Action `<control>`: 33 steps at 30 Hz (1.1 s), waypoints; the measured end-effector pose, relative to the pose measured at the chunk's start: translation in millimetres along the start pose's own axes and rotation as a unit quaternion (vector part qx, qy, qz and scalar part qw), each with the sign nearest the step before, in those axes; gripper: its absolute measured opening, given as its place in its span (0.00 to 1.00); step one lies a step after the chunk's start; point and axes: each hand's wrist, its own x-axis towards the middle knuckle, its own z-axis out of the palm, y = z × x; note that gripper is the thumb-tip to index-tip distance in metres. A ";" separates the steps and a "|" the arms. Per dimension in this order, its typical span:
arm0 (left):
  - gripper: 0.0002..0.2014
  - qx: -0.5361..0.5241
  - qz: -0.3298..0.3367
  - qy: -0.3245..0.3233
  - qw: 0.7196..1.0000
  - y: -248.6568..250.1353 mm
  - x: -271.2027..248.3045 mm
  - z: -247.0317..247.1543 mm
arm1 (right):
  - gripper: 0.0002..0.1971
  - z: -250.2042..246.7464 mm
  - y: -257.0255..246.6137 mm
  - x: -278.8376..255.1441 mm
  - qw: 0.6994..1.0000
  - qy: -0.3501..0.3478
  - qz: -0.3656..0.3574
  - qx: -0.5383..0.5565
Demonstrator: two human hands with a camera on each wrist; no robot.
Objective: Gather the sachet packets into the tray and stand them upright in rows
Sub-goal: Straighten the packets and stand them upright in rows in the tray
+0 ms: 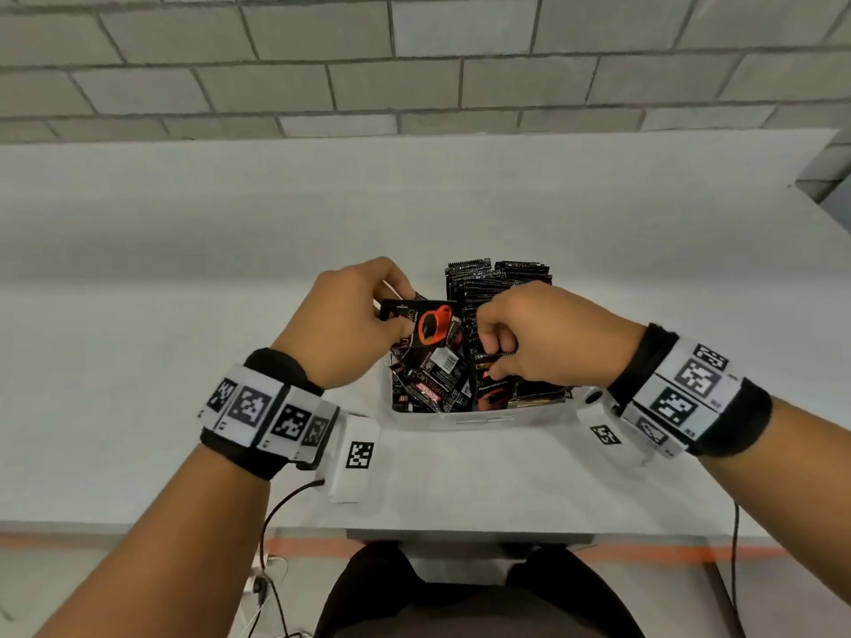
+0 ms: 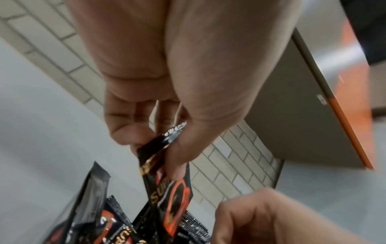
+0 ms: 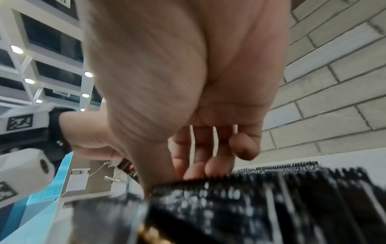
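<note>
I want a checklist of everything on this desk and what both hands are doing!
Surface: white table, mostly bare.
Job's things: white tray holds black sachets; upright rows at the back, loose pile in front.
Clutter: nothing seen.
Grips: left hand pinches one sachet; right hand pinches a packet in the tray.
Cables: black lead from the left wristband.
Surroundings: grey brick wall.
</note>
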 end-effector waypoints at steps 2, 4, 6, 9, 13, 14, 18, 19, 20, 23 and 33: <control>0.08 -0.058 -0.009 0.001 0.998 -0.6 -2.6 -0.3 | 0.09 -5.6 2.9 -0.8 1.000 -0.019 0.011 0.017; 0.05 -0.135 -0.028 -0.014 0.990 1.7 -6.0 -0.1 | 0.07 -12.1 4.9 -3.1 0.999 -0.022 0.010 0.032; 0.06 -0.172 -0.028 -0.025 0.984 4.9 -9.0 -0.4 | 0.04 -21.1 5.3 -7.9 0.998 0.008 0.007 0.066; 0.13 -0.151 0.014 -0.043 0.987 9.5 -11.3 0.2 | 0.06 -37.8 4.1 -22.7 0.990 0.061 0.006 0.127; 0.13 -0.147 0.022 -0.050 0.988 15.8 -13.7 4.8 | 0.11 -38.4 3.8 -51.4 0.985 0.017 0.003 0.172; 0.12 -0.134 0.028 -0.044 0.990 16.9 -13.9 6.7 | 0.13 -31.6 5.4 -55.8 0.988 0.001 0.002 0.155; 0.11 -0.055 0.045 -0.099 0.993 25.2 -13.2 24.5 | 0.09 -1.9 20.9 -62.0 0.994 0.001 0.014 0.105; 0.11 -0.025 0.051 -0.109 0.992 27.4 -12.3 31.4 | 0.09 1.5 26.1 -62.4 0.994 0.019 0.018 0.103; 0.10 0.003 0.058 -0.115 0.992 29.5 -11.2 38.4 | 0.09 3.6 30.9 -62.3 0.994 0.041 0.018 0.099; 0.08 0.071 0.085 -0.125 0.986 33.1 -5.8 56.0 | 0.11 7.3 38.9 -60.0 0.992 0.106 0.002 0.071; 0.12 0.084 0.038 -0.123 0.988 31.1 0.1 67.8 | 0.12 6.6 41.1 -59.6 0.992 0.107 0.029 0.056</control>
